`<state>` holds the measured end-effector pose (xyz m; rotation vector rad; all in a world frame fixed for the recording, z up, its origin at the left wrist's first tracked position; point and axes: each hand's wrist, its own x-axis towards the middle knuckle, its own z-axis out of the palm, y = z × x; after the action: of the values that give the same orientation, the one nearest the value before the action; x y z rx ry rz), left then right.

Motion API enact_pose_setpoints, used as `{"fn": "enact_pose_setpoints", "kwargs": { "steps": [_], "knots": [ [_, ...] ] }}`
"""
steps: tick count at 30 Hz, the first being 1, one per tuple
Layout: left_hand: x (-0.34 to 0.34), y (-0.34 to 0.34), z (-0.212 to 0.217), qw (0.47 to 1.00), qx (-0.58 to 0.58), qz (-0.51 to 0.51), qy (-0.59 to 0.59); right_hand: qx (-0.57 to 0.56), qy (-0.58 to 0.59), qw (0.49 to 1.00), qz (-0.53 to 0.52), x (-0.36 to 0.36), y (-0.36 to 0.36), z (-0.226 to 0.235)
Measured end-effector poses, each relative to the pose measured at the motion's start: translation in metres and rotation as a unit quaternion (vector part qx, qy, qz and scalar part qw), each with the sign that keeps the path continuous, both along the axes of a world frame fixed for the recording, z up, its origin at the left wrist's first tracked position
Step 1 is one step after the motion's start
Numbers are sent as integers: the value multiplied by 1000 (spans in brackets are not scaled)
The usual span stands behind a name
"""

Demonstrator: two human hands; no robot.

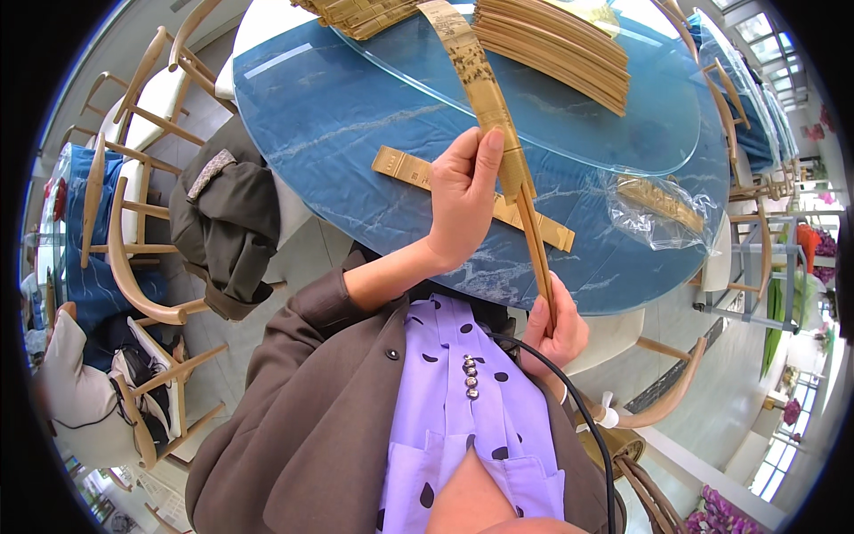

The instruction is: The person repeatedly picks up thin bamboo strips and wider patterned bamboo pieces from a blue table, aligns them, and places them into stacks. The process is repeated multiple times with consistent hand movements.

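Note:
My left hand (464, 198) is closed around a long gold paper sleeve (471, 67) with dark printed patterning, thumb on top. From the sleeve's lower end stick out slim brown wooden chopsticks (532, 233). My right hand (559, 331) pinches their lower ends between thumb and fingers, close to my body. Sleeve and chopsticks slant over the table's near edge. Beneath my left hand, another gold sleeve (402, 166) lies across the blue tablecloth (329, 133), partly hidden by the hand.
On the glass turntable (658, 133) rest a neat stack of gold sleeves (556, 53) and a second gold pile (360, 16). A clear plastic bag (663, 212) with gold pieces lies at the right. Wooden chairs (133, 240) surround the table; a dark coat (227, 214) hangs at left.

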<state>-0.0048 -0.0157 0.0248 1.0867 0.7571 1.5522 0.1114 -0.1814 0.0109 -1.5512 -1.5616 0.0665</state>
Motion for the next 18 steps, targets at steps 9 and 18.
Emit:
{"fn": "enact_pose_setpoints", "kwargs": {
  "steps": [9,18],
  "knots": [
    [-2,5,-4,1000,3,-15,-25,-14,11,1000,-2,2,-1,-4],
    [0,5,-8,999,-35,-37,-7,-29,21,999,-8,-4,9,1]
  ]
}}
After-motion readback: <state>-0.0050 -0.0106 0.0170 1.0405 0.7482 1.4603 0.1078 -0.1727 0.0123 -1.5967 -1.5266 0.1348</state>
